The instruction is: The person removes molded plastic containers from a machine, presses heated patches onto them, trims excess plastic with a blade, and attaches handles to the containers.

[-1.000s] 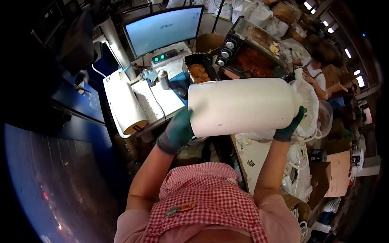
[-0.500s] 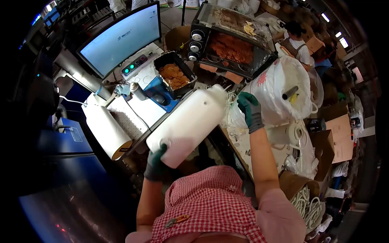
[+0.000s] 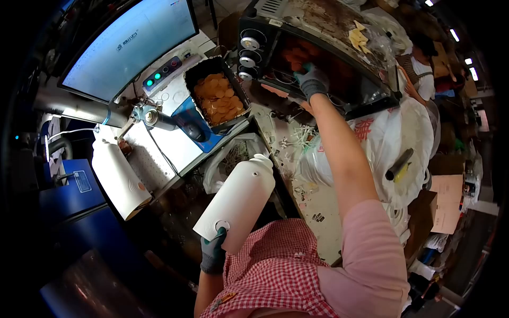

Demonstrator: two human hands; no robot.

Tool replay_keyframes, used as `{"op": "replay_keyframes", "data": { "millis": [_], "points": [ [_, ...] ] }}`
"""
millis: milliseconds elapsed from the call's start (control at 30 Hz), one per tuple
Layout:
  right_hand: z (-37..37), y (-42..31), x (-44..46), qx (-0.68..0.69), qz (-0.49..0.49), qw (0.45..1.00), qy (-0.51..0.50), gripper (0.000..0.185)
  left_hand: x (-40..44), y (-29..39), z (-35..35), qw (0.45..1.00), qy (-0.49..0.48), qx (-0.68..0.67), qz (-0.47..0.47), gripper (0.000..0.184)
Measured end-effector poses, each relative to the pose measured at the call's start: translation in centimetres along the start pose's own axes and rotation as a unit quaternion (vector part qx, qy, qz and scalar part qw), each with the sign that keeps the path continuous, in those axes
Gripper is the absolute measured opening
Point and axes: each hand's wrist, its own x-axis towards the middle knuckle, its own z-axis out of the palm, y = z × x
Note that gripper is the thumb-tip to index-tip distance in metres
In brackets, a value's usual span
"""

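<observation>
A white bottle-shaped shell (image 3: pixel 238 199) with a round recess near its lower end is tilted in front of the apron. My left hand (image 3: pixel 213 253), in a green and grey glove, grips its lower end, the thumb at the recess. My right hand (image 3: pixel 312 80), gloved too, reaches into the open front of the black oven (image 3: pixel 260 32). Its fingers are at the orange-brown discs (image 3: pixel 297 55) inside; whether it holds one is too small to tell.
A black box (image 3: pixel 243 108) of similar discs stands beside a mouse (image 3: pixel 194 131) and the monitor (image 3: pixel 143 47). Another white shell (image 3: pixel 117 177) lies at the left. A white sack (image 3: pixel 392 143) is at the right, with a co-worker (image 3: pixel 421 74) beyond.
The white shell has been lowered toward the apron in my left hand. My right hand has let go of it and moved forward into the oven. The view has shifted.
</observation>
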Motion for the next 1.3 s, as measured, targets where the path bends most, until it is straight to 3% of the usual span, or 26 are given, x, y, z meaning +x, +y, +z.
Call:
{"op": "replay_keyframes", "data": {
  "millis": [167, 233, 267, 333, 367, 400, 433, 500, 567, 600, 633, 700, 900, 967, 1067, 1233, 1300],
  "points": [
    [0.7, 0.9, 1.0, 0.093, 0.017, 0.995, 0.018, 0.038, 0.2, -0.6, 2.1, 0.999, 0.007, 0.041, 0.002, 0.039],
    [-0.9, 1.2, 0.6, 0.155, 0.083, 0.984, 0.037, 0.034, 0.3, -0.2, 2.9, 0.998, 0.002, 0.054, 0.009, 0.039],
    [0.8, 3.3, 1.4, 0.259, 0.010, 0.964, 0.068, 0.038, 0.3, 0.1, 3.4, 0.998, -0.005, 0.068, 0.017, 0.038],
    [2.5, 5.7, 2.7, 0.272, -0.034, 0.955, 0.117, 0.038, 0.6, 0.6, 4.3, 0.998, -0.009, 0.062, 0.018, 0.039],
    [0.7, 5.1, 1.4, 0.436, 0.070, 0.897, -0.005, 0.031, 0.4, 0.9, 4.3, 0.998, -0.005, 0.057, 0.021, 0.039],
    [-1.3, 4.4, 0.0, 0.558, 0.206, 0.799, -0.089, 0.024, 0.3, 0.9, 3.6, 0.998, -0.005, 0.061, 0.017, 0.039],
    [-1.4, 4.5, -1.3, 0.657, 0.260, 0.700, -0.105, 0.015, 0.5, 0.5, 2.5, 0.987, -0.010, 0.144, 0.065, 0.040],
    [-3.5, 4.4, -4.7, 0.727, 0.202, 0.638, -0.154, 0.012, 1.4, -0.1, 1.0, 0.967, -0.022, 0.226, 0.112, 0.042],
    [-6.0, 2.7, -8.4, 0.746, 0.212, 0.615, -0.142, 0.016, 2.3, -0.3, -0.1, 0.971, -0.049, 0.181, 0.146, 0.043],
    [-7.0, 1.9, -10.2, 0.764, 0.219, 0.592, -0.137, 0.019, 1.8, 1.8, 1.2, 0.992, -0.031, 0.101, 0.074, 0.043],
    [-7.7, 1.5, -11.8, 0.764, 0.219, 0.592, -0.134, 0.019, 2.0, 2.1, 1.0, 0.992, -0.027, 0.080, 0.092, 0.041],
    [-9.1, 0.4, -15.6, 0.784, 0.164, 0.562, -0.204, 0.022, 1.5, 3.6, 0.4, 0.986, -0.041, 0.108, 0.123, 0.038],
    [-13.0, -6.3, -29.7, 0.780, 0.159, 0.559, -0.231, 0.014, 0.2, 7.2, -0.4, 0.975, -0.054, 0.020, 0.217, 0.029],
    [-13.0, -8.0, -33.8, 0.736, 0.135, 0.615, -0.248, 0.019, 1.1, 7.9, -2.3, 0.986, -0.120, 0.002, 0.116, 0.031],
    [-13.7, -11.4, -39.5, 0.737, 0.058, 0.637, -0.221, 0.025, -0.4, 8.4, -3.2, 0.975, -0.136, 0.029, 0.171, 0.040],
    [-16.3, -15.4, -45.5, 0.726, 0.071, 0.645, -0.227, 0.024, -4.7, 10.7, -3.9, 0.968, -0.109, 0.060, 0.219, 0.041],
    [-17.0, -16.3, -47.3, 0.711, 0.052, 0.668, -0.213, 0.025, -5.4, 10.8, -5.0, 0.954, -0.108, 0.165, 0.224, 0.039]
  ]
}}
